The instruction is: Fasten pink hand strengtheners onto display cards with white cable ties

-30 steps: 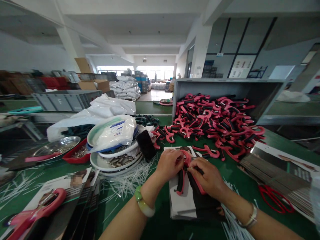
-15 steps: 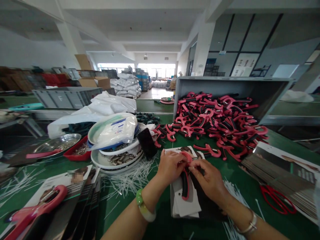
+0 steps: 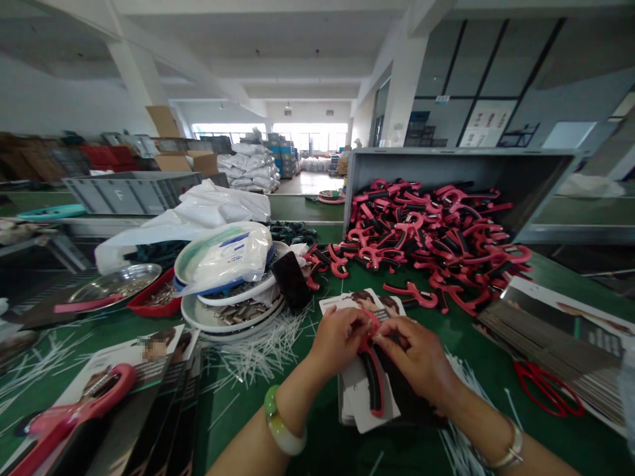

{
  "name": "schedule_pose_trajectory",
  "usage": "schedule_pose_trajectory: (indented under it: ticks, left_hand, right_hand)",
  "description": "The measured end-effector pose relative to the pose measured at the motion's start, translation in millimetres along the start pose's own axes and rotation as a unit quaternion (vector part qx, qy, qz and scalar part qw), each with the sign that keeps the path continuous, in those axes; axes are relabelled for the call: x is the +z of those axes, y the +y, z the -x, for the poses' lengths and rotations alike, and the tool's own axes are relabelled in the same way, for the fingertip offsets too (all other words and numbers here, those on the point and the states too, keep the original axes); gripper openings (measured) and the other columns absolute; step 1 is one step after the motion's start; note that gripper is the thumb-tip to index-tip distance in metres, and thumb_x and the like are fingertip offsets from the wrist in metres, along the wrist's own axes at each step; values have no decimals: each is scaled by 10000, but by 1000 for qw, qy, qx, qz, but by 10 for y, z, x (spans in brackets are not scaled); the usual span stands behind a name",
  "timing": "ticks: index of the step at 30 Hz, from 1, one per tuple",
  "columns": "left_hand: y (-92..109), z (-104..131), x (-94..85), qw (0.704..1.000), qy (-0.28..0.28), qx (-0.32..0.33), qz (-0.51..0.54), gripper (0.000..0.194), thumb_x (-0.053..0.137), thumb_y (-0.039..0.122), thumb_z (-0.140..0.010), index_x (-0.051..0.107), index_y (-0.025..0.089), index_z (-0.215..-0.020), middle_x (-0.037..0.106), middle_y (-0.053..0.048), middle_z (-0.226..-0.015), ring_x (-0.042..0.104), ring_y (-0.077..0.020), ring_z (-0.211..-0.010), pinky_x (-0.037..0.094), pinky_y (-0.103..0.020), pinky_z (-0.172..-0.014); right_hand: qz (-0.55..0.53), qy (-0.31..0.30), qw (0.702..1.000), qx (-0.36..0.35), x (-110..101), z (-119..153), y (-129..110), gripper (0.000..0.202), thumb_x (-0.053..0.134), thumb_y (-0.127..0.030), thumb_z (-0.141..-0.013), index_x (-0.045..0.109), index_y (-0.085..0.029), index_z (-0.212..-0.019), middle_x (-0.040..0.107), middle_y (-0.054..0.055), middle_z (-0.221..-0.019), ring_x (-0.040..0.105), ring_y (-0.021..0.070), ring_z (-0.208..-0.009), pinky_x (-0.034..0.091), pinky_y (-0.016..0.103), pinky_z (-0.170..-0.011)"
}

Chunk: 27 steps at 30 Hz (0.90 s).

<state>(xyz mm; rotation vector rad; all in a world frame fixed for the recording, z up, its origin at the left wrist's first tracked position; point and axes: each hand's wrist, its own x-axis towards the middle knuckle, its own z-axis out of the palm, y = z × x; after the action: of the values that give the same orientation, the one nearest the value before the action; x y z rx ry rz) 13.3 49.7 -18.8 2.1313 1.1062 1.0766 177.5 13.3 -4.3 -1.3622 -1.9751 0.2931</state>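
Observation:
Over a small stack of printed cards [image 3: 350, 304] in front of me, a pink-and-black hand grip [image 3: 373, 383] hangs with its handle pointing down toward me. My left hand [image 3: 340, 340] is closed, its fingers bent round the pink upper end of the hand grip. Against that same end, my right hand [image 3: 417, 354] pinches with thumb and forefinger; what lies between the fingertips is hidden. A white card flap [image 3: 364, 403] sticks out beneath the handle. The grip's head is mostly covered by my fingers.
A tipped grey crate [image 3: 526, 192] spills many pink hand grips [image 3: 421, 225]. Red scissors [image 3: 548, 390] lie by stacked cards [image 3: 560, 337] at right. White cable ties [image 3: 258, 357], a phone [image 3: 290, 281], bowls of metal springs [image 3: 238, 314] and another grip on cards [image 3: 84, 416] are leftward.
Both hands have come slightly lower and nearer me with the hand grip. Its handle has swung to the right at its lower end, and more of the card stack's top shows.

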Motion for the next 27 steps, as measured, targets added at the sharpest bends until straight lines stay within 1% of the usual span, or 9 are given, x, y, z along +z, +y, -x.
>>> schedule_pose_trajectory:
  ticks: [2, 4, 6, 10, 13, 17, 20, 24, 27]
  left_hand:
    - [30, 33, -21, 998, -10, 7, -64, 139, 513, 240, -868, 635, 218, -803, 698, -12, -833, 601, -190, -825, 324, -394, -933]
    - [66, 52, -42, 993, -10, 2, -117, 164, 499, 261, -882, 660, 241, -854, 711, -21, -878, 608, -209, -863, 291, -429, -958]
    - [102, 56, -64, 987, -12, -8, -163, 186, 490, 280, -888, 675, 265, -898, 715, -29, -916, 608, -223, -887, 285, -444, -957]
    - [149, 43, -106, 974, -27, -15, -222, 198, 488, 269, -888, 684, 283, -909, 717, -27, -928, 609, -225, -890, 308, -434, -919]
    - [160, 38, -120, 972, -35, -6, -233, 206, 483, 269, -892, 685, 281, -929, 717, -26, -938, 610, -218, -884, 313, -423, -907]
    - [162, 40, -112, 972, -26, -11, -232, 206, 484, 276, -894, 690, 273, -903, 721, -21, -923, 617, -213, -873, 331, -415, -885]
    - [160, 41, -100, 970, -15, -4, -245, 193, 490, 267, -894, 682, 281, -888, 724, 2, -916, 628, -199, -861, 347, -409, -870]
    - [147, 51, -91, 966, -12, 14, -256, 167, 510, 240, -887, 670, 285, -902, 725, 22, -934, 637, -183, -869, 346, -411, -893]
    - [125, 63, -87, 966, -9, 27, -256, 155, 525, 228, -880, 667, 284, -904, 725, 27, -944, 641, -178, -872, 344, -416, -905]
  right_hand:
    - [-38, 10, 999, 15, 18, 0, -1, 71, 571, -285, -815, 596, -219, -804, 658, 21, -759, 597, 168, -674, 469, 288, -636]
    - [-79, -1, 996, 36, 47, -6, 11, 82, 590, -291, -799, 585, -216, -833, 667, 19, -773, 614, 169, -684, 482, 287, -634]
    - [-114, -7, 992, 54, 80, -9, 37, 105, 599, -294, -793, 567, -218, -859, 677, 15, -790, 634, 171, -709, 493, 289, -647]
    - [-153, 13, 986, 68, 117, -5, 80, 148, 609, -302, -792, 533, -220, -890, 688, 11, -784, 645, 171, -712, 494, 292, -660]
    - [-156, 1, 984, 82, 110, -10, 72, 186, 623, -309, -776, 515, -218, -897, 688, 1, -748, 621, 162, -640, 472, 287, -613]
    - [-182, -28, 979, 89, 102, -15, 52, 207, 620, -296, -767, 508, -217, -922, 691, -5, -751, 618, 160, -655, 456, 276, -602]
    - [-197, -27, 975, 101, 120, -10, 74, 227, 630, -309, -758, 514, -216, -929, 686, -7, -751, 609, 155, -650, 441, 267, -585]
    - [-227, -29, 967, 111, 149, -8, 115, 241, 639, -329, -750, 512, -218, -921, 675, -5, -753, 608, 157, -679, 434, 263, -590]
    - [-239, -36, 963, 118, 146, -20, 113, 250, 646, -332, -743, 510, -217, -918, 671, -8, -745, 595, 147, -647, 428, 259, -578]
